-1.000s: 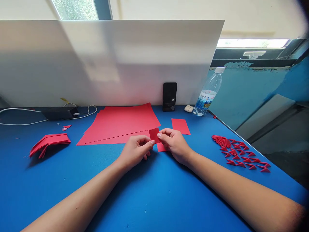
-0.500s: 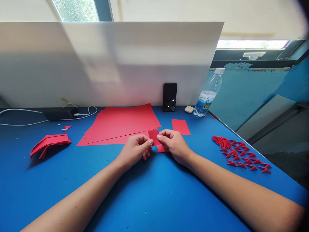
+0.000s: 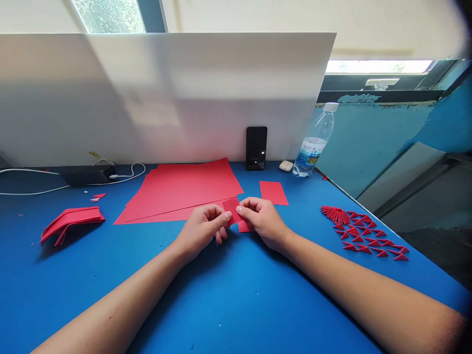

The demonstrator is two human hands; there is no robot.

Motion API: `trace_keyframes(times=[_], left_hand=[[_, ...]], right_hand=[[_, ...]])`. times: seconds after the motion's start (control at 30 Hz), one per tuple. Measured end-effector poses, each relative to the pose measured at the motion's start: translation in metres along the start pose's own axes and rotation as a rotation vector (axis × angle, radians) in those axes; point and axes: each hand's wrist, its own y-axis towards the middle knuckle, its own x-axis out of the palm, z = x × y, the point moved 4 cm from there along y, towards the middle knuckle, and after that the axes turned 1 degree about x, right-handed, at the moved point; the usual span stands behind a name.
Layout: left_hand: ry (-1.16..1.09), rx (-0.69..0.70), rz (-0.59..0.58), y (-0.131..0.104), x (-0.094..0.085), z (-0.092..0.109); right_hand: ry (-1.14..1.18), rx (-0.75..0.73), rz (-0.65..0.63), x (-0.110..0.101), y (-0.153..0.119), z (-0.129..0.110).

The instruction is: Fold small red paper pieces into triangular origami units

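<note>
Between my two hands is a small red paper piece (image 3: 231, 207), raised over the blue table. My left hand (image 3: 206, 227) pinches its left side between thumb and fingers, and my right hand (image 3: 262, 220) pinches its right edge. Under my right hand lies another red paper piece (image 3: 244, 226), partly covered. Large red sheets (image 3: 188, 184) lie stacked behind my hands. A red rectangle (image 3: 274, 192) rests flat just beyond my right hand. Many small folded red triangles (image 3: 363, 233) sit in rows at the right.
A folded red paper bundle (image 3: 73, 219) and red scraps are at the left, near a black power adapter (image 3: 88, 174) with white cable. A phone (image 3: 256, 147), a white earbud case (image 3: 285, 166) and a bottle (image 3: 313, 142) stand along the white board (image 3: 165, 98).
The small paper piece is tilted slightly differently between my hands. The whole view has shifted a little, so things appear slightly further left. Both hands keep their grip.
</note>
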Motion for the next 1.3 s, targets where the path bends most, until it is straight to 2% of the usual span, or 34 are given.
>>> trace_keyframes(times=[0.5,1.13,1.3], left_hand=[[-0.090,0.007,0.090,0.0005,-0.0018,-0.0016],[-0.126,0.024,0.084,0.0015,-0.0035,-0.0054],[-0.171,0.035,0.066,0.0017,-0.0027,-0.0054]], right_hand=[[-0.027,-0.011,-0.028,0.0008,-0.0002,0.0004],[0.017,0.006,-0.045,0.0023,-0.0002,0.0005],[0.082,-0.025,-0.101,0.0060,-0.0007,0.0000]])
